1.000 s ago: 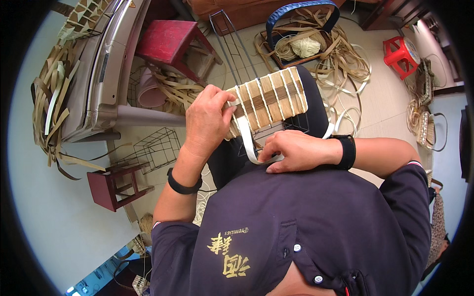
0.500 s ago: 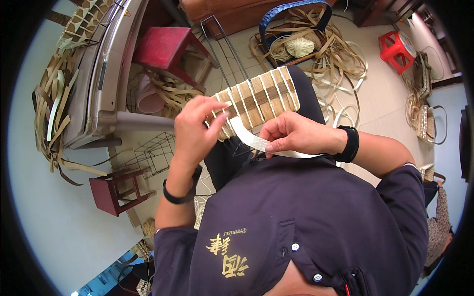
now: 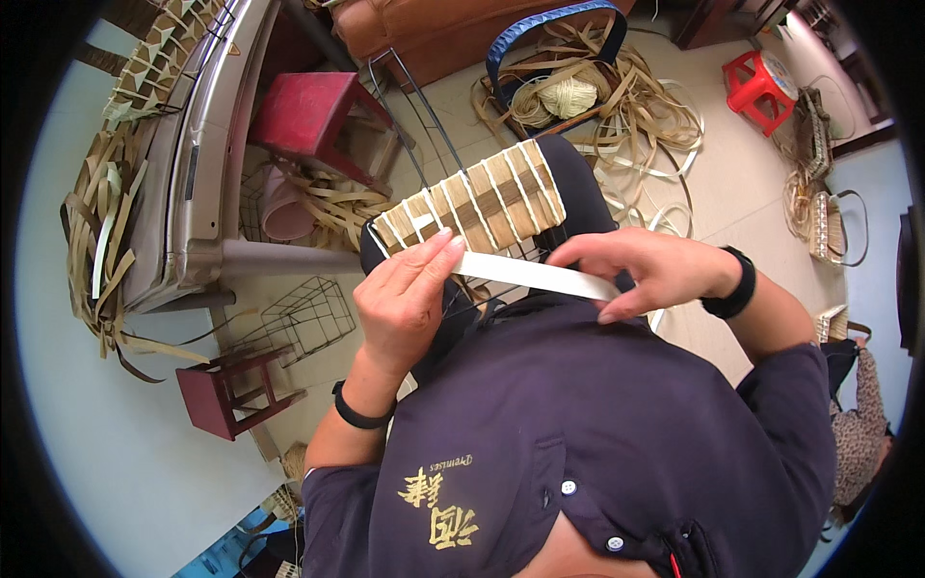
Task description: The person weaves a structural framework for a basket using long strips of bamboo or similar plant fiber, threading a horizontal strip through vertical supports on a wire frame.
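A flat white strip (image 3: 535, 274) stretches between my hands, in front of my shirt. My left hand (image 3: 400, 299) pinches one end with thumb and fingers, right at the near edge of a brown woven panel (image 3: 491, 197). My right hand (image 3: 665, 275) curls loosely around the strip farther right, thumb below and fingers above. White cords cross the panel at intervals, and a darker brown band runs along its middle. The panel rests on my lap and is part of a black wire frame (image 3: 424, 111) with a long loop pointing away from me.
Beyond my knees a tray with a blue handle (image 3: 554, 14) holds a cream cord ball (image 3: 568, 98) and brown strips. Red stools (image 3: 303, 114) stand left and a bright red one (image 3: 761, 91) far right. Strips hang beside the table (image 3: 198, 193); a wire basket frame (image 3: 308, 313) lies below.
My right hand has moved right, drawing the strip straighter. My left hand has come down from the panel to its near edge, and the panel has shifted slightly left.
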Tool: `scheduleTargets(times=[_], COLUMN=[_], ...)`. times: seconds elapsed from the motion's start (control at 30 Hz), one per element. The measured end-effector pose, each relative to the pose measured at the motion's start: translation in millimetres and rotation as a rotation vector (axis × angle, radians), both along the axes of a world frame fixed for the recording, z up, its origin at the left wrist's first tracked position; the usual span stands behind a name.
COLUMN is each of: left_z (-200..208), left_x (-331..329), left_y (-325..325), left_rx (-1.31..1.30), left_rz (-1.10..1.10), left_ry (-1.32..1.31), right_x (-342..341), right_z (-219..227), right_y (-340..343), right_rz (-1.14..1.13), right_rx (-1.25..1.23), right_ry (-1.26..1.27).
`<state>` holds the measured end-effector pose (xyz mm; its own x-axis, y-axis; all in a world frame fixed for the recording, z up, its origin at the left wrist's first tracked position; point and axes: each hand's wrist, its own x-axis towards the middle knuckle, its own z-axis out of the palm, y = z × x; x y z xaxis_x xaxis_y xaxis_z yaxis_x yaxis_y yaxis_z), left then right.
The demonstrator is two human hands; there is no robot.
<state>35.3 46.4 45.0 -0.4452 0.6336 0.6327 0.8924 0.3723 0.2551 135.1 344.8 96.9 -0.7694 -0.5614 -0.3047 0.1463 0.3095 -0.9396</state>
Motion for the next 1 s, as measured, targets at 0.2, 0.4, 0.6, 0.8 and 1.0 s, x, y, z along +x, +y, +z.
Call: scheduleTargets(times=[0.2,0.4,0.6,0.8,1.0], left_z=[1,-2,-1,-2,-4], left_x=[-2,-6,-8,-10,-9], left_y=[1,0,-4,-3,0], left_rx=[0.055,0.064,0.078,0.116,0.124], left_rz=[0.062,0.070,0.081,0.117,0.083], left_ry=[-0.069,-0.077,-0.088,-0.097,-0.121], right_x=[49,61,54,38,-1], right_z=[22,43,33,11,-2], right_y=[42,42,48,38,-18], right_rz=[-0.362,-0.487,-0.366,-0.328,-0.791], right_rx=[0.435,0.476,0.796,0.727,-0.203], right_ry=[0.490,0.689,0.811,0.646,0.196])
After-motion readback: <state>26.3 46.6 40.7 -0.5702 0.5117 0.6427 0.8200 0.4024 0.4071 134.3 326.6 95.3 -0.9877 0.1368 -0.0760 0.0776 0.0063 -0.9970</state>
